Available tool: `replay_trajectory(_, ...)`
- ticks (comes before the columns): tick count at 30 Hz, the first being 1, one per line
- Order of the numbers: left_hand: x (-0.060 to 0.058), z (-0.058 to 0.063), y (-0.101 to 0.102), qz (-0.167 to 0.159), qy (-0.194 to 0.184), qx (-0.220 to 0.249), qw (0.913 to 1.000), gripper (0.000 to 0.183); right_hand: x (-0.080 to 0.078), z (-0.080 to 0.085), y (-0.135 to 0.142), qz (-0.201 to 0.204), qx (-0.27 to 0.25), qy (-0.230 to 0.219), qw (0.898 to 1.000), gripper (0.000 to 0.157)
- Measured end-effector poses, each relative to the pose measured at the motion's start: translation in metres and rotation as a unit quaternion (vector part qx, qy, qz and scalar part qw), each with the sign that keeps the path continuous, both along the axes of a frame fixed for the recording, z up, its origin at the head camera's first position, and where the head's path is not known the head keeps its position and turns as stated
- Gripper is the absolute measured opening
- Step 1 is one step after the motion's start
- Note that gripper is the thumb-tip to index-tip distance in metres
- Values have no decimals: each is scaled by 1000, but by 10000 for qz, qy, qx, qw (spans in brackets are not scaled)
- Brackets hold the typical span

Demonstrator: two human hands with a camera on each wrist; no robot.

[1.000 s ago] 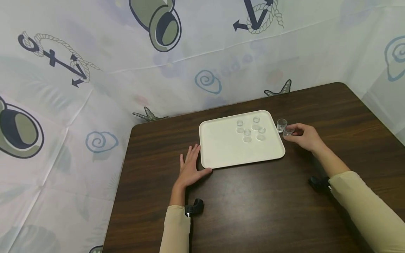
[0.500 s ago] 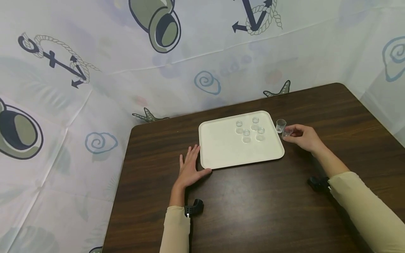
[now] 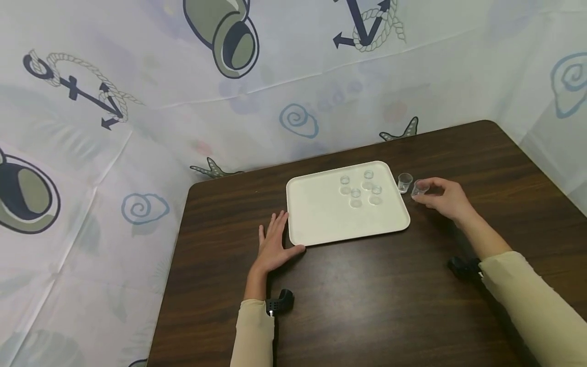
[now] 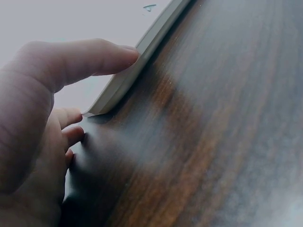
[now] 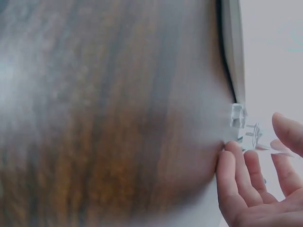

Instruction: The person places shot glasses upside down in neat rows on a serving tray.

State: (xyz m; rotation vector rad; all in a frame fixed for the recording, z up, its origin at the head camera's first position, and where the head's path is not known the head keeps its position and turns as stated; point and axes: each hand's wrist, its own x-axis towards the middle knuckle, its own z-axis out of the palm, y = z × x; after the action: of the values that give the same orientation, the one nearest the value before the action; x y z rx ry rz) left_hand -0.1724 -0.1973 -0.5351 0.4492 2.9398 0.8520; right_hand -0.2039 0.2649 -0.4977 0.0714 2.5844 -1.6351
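Note:
My left hand [image 3: 271, 248] lies open around the near left corner of the white tray [image 3: 321, 216], thumb on its front rim and the other fingers along its left side. In the left wrist view the thumb [image 4: 94, 56] touches the rim. At the tray's right edge my right hand [image 3: 447, 199] pinches a small clear shot glass [image 3: 420, 187] between thumb and fingers. Close to its left a second shot glass [image 3: 405, 182] stands upright on the table. Several similar glasses [image 3: 355, 198] are grouped on the tray's right half, each showing a narrower ring above a wider one.
The dark wood-grain table [image 3: 348, 300] reaches back to a hanging printed cloth [image 3: 257, 122] with anchors and shells. Similar cloth stands along the left side and at the right. Each wrist wears a black camera [image 3: 281, 302].
The glass in my right hand has shifted slightly right, opening a wider gap from the standing glass. The left hand keeps its place on the tray. The head view drifts slightly.

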Motion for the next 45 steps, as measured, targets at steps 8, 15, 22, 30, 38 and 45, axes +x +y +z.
replay_trajectory(8,0,-1,-1,26,-95,13,10000,103,0,12,-1,-274,-38,604,9978,47)
replay_trajectory(15,-1,-1,-1,7,-60,-82,9999,103,0,30,-13,-448,580,1457,9866,40)
replay_trajectory(22,0,1,0,15,-33,-73,10000,103,-9,49,-32,-225,836,2116,9735,37)
replay_trajectory(30,0,1,-1,39,-51,-106,9999,104,-17,56,-57,165,1311,2529,9584,35)
replay_trajectory(38,-1,-1,-2,82,-65,-146,9998,104,-26,60,-84,628,1818,2792,9408,35)
replay_trajectory(45,-1,0,0,60,5,-136,9999,103,-30,59,-103,997,2185,3027,9223,35)
